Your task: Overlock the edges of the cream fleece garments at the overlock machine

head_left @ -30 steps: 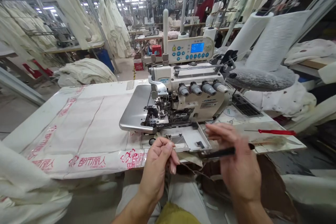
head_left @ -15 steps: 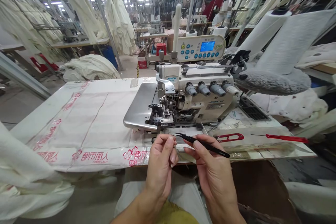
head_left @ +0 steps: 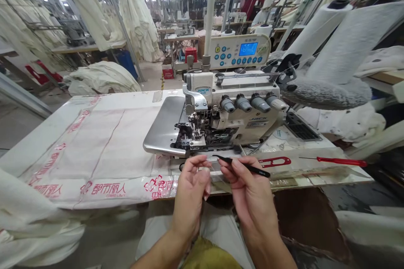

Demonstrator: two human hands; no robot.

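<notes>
Head view: a seated person's two bare hands meet at the near edge of a sewing table [head_left: 104, 134], directly in front of an overlock machine [head_left: 227, 113].

Right hand: the right hand [head_left: 249, 189] grasps black tweezers [head_left: 243, 164] between thumb and forefinger; remaining fingers curl beneath.

Tweezers position: held low over the table's front edge, tip pointing left toward the other hand, tail pointing right. Tip sits just below the machine's needle area.

Left hand: the left hand [head_left: 192, 185] is loosely curled, thumb and forefinger pinched together near the tweezer tip. Whether a thread lies in that pinch cannot be told; it is too fine to see.

Hands relation: fingertips close together, not clearly touching.

Machine: cream body, four tension knobs [head_left: 249, 103] in a row on the front, looper cover open with metal parts exposed, polished plate on its left side.

Control panel: a panel with a lit blue display [head_left: 238, 50] stands behind the machine.

Table surface: covered by plastic sheeting with red printed characters.

Loose tools: red thread snips [head_left: 276, 161] lie just right of the tweezers; a red-handled screwdriver [head_left: 341, 161] lies further right.

Surroundings: cream cloth [head_left: 101, 77] heaped behind the table; white fleece rolls [head_left: 341, 42] on the right.
</notes>
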